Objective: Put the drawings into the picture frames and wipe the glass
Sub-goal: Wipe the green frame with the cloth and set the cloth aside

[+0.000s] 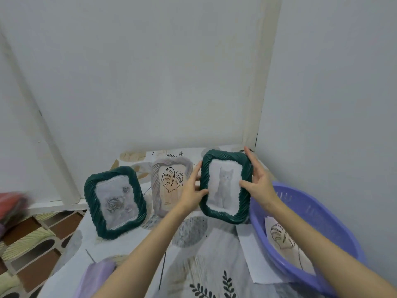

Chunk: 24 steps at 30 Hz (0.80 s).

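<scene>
Both hands hold a dark green twisted frame (225, 216) with a grey cat drawing inside, upright above the table at the right. My left hand (191, 190) grips its left edge and my right hand (257, 183) grips its right edge. A second dark green frame (92, 203) with a rose drawing stands at the left. Between them a pale grey frame (156, 186) with a leaf drawing stands at the back. A loose leaf drawing (283, 239) lies in the purple basin (318, 214). A lilac cloth (94, 276) lies near the front left edge.
The table wears a leaf-patterned cloth (204, 254) and sits in a corner of white walls. A white sheet (257, 261) lies under the basin's edge. Tiled floor (32, 244) shows at the left, with a blurred red object (10, 201) at the far left.
</scene>
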Available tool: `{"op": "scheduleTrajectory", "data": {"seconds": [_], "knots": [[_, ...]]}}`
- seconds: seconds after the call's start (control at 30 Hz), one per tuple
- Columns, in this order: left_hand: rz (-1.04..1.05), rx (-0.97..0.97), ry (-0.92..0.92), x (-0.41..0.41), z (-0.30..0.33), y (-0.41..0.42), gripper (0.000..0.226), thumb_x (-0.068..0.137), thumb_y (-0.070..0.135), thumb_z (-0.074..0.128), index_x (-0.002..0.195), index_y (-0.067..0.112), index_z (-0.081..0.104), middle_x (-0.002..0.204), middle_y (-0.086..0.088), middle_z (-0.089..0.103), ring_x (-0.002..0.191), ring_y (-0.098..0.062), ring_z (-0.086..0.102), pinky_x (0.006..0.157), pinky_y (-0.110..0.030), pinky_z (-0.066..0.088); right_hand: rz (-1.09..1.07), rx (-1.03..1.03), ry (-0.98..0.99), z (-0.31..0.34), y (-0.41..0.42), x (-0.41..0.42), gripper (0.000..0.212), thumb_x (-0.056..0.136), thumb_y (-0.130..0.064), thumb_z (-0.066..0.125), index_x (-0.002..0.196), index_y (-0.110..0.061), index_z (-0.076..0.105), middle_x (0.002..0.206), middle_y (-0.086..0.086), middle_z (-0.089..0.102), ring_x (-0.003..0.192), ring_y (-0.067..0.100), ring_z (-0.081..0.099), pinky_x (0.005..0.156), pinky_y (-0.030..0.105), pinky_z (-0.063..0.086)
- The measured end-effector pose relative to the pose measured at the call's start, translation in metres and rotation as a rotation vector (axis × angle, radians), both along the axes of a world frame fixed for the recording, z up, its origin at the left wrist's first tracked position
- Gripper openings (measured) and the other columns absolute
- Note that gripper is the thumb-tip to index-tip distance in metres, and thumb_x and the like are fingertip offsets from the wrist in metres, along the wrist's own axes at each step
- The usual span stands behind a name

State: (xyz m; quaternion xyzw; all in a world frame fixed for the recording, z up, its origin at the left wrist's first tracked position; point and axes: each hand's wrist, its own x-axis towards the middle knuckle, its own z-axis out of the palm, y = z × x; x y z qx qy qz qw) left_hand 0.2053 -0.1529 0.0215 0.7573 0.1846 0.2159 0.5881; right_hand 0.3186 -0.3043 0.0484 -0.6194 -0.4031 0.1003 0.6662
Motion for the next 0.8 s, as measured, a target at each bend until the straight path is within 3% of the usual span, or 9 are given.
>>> {"op": "scheduleTrajectory", "data": {"seconds": [0.1, 0.17, 0.27, 0.43, 0.57, 0.67, 0.8], "knots": [[0.016, 0.04, 0.031, 0.026, -0.01, 0.008, 0.084, 0.086, -0.012, 0.048, 0.143, 0.042, 0.017, 0.126, -0.008, 0.048, 0.093, -0.023, 0.061, 0.082, -0.039, 0.056, 0.003, -0.045, -0.073, -0.015, 0.007, 0.021, 0.084, 0.072, 0.024, 0.046, 0.142, -0.019, 0.03, 0.143, -0.018, 0.033, 0.13, -0.011, 0.032, 0.101, 0.007, 0.032], [0.028, 0.063, 0.042, 0.038, -0.018, 0.012, 0.087, 0.085, -0.012, 0.047, 0.139, 0.049, 0.018, 0.13, -0.007, 0.048, 0.103, -0.026, 0.06, 0.088, -0.046, 0.053, 0.001, -0.058, -0.085, -0.024, 0.011, 0.031, 0.081, 0.067, 0.013, 0.049, 0.139, -0.022, 0.035, 0.14, -0.018, 0.039, 0.131, -0.004, 0.037, 0.105, 0.012, 0.033], [0.036, 0.095, 0.06, 0.051, -0.028, 0.017, 0.086, 0.085, -0.012, 0.045, 0.141, 0.047, 0.019, 0.136, -0.005, 0.046, 0.116, -0.028, 0.053, 0.096, -0.046, 0.049, -0.033, -0.079, -0.089, -0.036, 0.017, 0.042, 0.077, 0.063, 0.008, 0.049, 0.132, -0.023, 0.039, 0.129, -0.018, 0.046, 0.117, -0.011, 0.046, 0.094, 0.005, 0.037], [0.07, 0.137, 0.075, 0.063, -0.039, 0.021, 0.082, 0.084, -0.015, 0.044, 0.144, 0.036, 0.019, 0.14, -0.003, 0.043, 0.118, -0.025, 0.051, 0.096, -0.033, 0.047, -0.045, -0.109, -0.095, -0.051, 0.026, 0.061, 0.081, 0.066, 0.02, 0.05, 0.133, -0.023, 0.037, 0.126, -0.016, 0.046, 0.109, -0.016, 0.048, 0.089, 0.002, 0.039], [0.085, 0.149, 0.072, 0.066, -0.049, 0.022, 0.083, 0.082, -0.018, 0.043, 0.145, 0.032, 0.019, 0.145, -0.008, 0.038, 0.13, -0.033, 0.042, 0.107, -0.045, 0.039, -0.033, -0.154, -0.096, -0.058, 0.03, 0.07, 0.078, 0.063, 0.016, 0.052, 0.128, -0.026, 0.039, 0.12, -0.021, 0.047, 0.098, -0.016, 0.051, 0.083, 0.001, 0.041], [0.087, 0.17, 0.091, 0.064, -0.054, 0.022, 0.083, 0.083, -0.017, 0.044, 0.146, 0.03, 0.016, 0.147, -0.009, 0.036, 0.132, -0.032, 0.039, 0.108, -0.047, 0.037, -0.014, -0.193, -0.111, -0.059, 0.03, 0.072, 0.077, 0.06, 0.003, 0.052, 0.128, -0.028, 0.039, 0.12, -0.024, 0.046, 0.106, -0.013, 0.049, 0.086, 0.002, 0.039], [0.11, 0.196, 0.093, 0.061, -0.058, 0.023, 0.085, 0.082, -0.014, 0.047, 0.146, 0.032, 0.014, 0.147, -0.008, 0.035, 0.132, -0.03, 0.04, 0.109, -0.049, 0.036, 0.008, -0.252, -0.132, -0.057, 0.029, 0.074, 0.078, 0.064, 0.007, 0.053, 0.13, -0.032, 0.037, 0.119, -0.029, 0.046, 0.108, -0.01, 0.05, 0.09, 0.009, 0.042]]}}
